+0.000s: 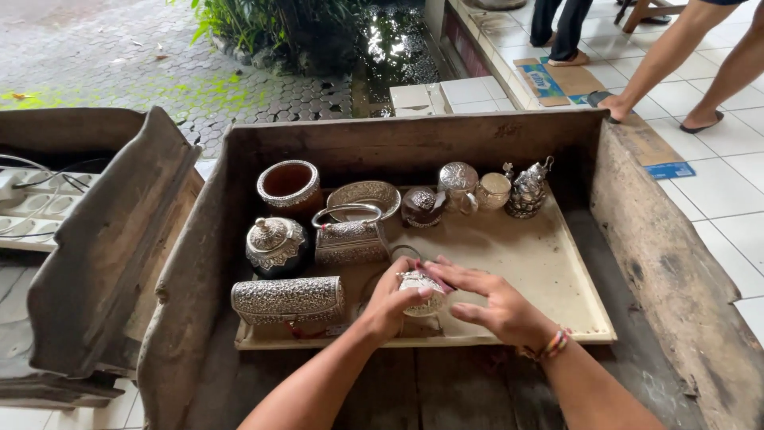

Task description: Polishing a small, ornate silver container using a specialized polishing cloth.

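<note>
My left hand (387, 306) and my right hand (493, 301) close together around a small round embossed silver box (419, 287), held just above the front of a beige tray (549, 271). My right wrist wears a beaded bracelet (554, 345). On the tray lie a long silver clutch (288, 299), a lidded silver pot (274, 244), a silver handbag with a handle (350, 237), a brown silver-rimmed bowl (290, 186), a shallow silver dish (364, 197), a small teapot (527, 189) and several small round containers (458, 181).
The tray rests inside a big, worn wooden trough (660, 255). A second wooden trough (103, 239) stands to the left. Behind are wet paving, plants and white tiles, where other people's legs (676, 56) and sandalled feet stand.
</note>
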